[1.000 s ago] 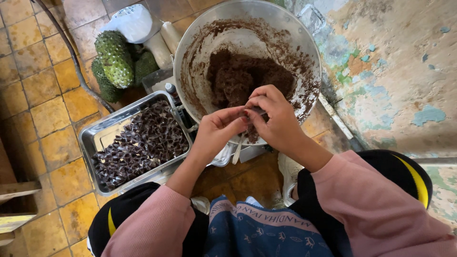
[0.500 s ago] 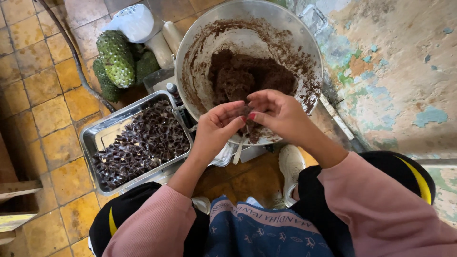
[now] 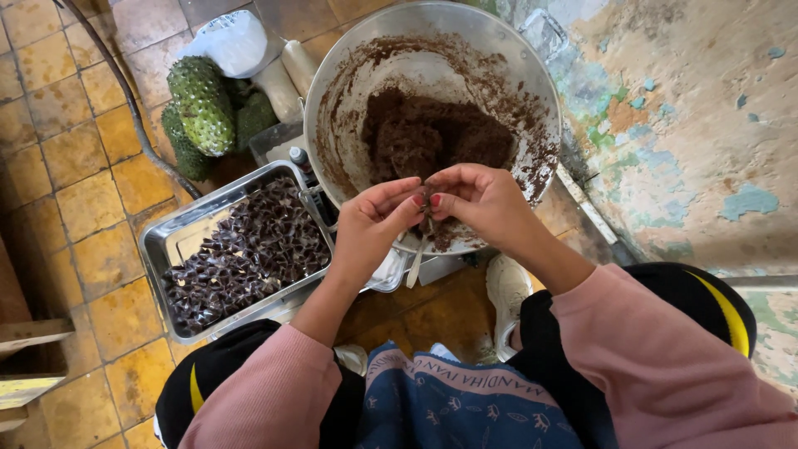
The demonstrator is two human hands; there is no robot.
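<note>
Fingertips of left hand (image 3: 374, 224) and right hand (image 3: 478, 199) now pinching perhaps a brown morsel (image 3: 426, 218), drawn nearer than before over bowl (image 3: 332, 100).

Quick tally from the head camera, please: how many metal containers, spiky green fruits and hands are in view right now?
Metal containers: 2, the round bowl of brown paste and the rectangular tray of dark pieces.
Spiky green fruits: 2 clearly, maybe more hidden behind.
Hands: 2, left hand and right hand.
Total: 6

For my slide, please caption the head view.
Both hands, left hand and right hand, pinch brown paste over a metal bowl.
</note>
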